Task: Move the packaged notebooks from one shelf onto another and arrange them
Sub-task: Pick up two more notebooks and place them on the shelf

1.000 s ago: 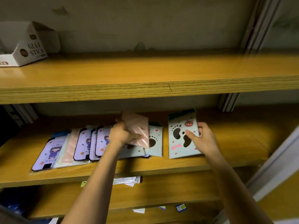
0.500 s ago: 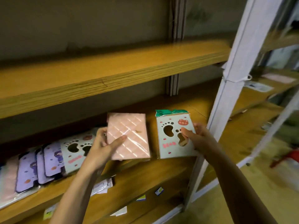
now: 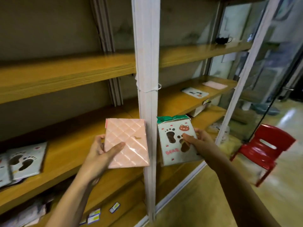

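Observation:
My left hand (image 3: 101,153) grips a pink quilted packaged notebook (image 3: 129,141) by its left edge, thumb across the cover. My right hand (image 3: 198,141) grips a pale green bear-paw packaged notebook (image 3: 173,145) with a green header, thumb on its front. Both notebooks are held in the air in front of the white shelf post (image 3: 146,66). More paw-print notebooks (image 3: 24,161) lie on the wooden shelf at the far left. On the shelf to the right lie a paw-print notebook (image 3: 195,92) and a pink notebook (image 3: 214,84).
Wooden shelves (image 3: 65,71) run left and right of the white post. A second white post (image 3: 242,76) stands further right. A red plastic chair (image 3: 264,148) stands on the floor at right. Small labels (image 3: 95,215) lie on the bottom shelf.
The view has swung to the right, from the left shelf bay toward the right one. Both hands have carried their notebooks off the left shelf to in front of the white post.

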Tool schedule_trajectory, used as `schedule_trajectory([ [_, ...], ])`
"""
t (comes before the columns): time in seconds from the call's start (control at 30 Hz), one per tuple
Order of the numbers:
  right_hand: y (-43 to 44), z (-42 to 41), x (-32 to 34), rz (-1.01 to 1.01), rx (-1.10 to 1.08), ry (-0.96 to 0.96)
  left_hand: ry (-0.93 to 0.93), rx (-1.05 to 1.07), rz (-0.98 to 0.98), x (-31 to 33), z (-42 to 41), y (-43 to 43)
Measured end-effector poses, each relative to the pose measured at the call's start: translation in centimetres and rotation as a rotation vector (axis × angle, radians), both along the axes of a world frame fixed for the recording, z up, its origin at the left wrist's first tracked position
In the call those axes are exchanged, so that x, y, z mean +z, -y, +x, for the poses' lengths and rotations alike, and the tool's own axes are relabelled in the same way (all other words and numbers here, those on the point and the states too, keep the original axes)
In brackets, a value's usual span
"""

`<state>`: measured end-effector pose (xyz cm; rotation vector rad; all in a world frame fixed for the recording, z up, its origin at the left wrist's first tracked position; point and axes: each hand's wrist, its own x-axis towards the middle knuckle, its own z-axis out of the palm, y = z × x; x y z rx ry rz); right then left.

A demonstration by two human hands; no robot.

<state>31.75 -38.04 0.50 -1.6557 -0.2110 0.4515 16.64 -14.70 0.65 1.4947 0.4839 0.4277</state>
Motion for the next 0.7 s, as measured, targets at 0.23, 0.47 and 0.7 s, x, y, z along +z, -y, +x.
schedule_trajectory([
  [0.23,6.6,7.1,-0.5,-0.065,-0.006,0.053,0.017,0.034,0.002,-0.3,6.7,7.7],
  [0.47,9.4,14.3,-0.8,-0.053,0.027,0.066,0.025,0.011,-0.014,0.0,14.7,11.2],
  [0.7,9.1,23.3,-1.6,-0.060,0.011,0.053,0.027,0.050,0.001,-0.9,23.6,11.1],
])
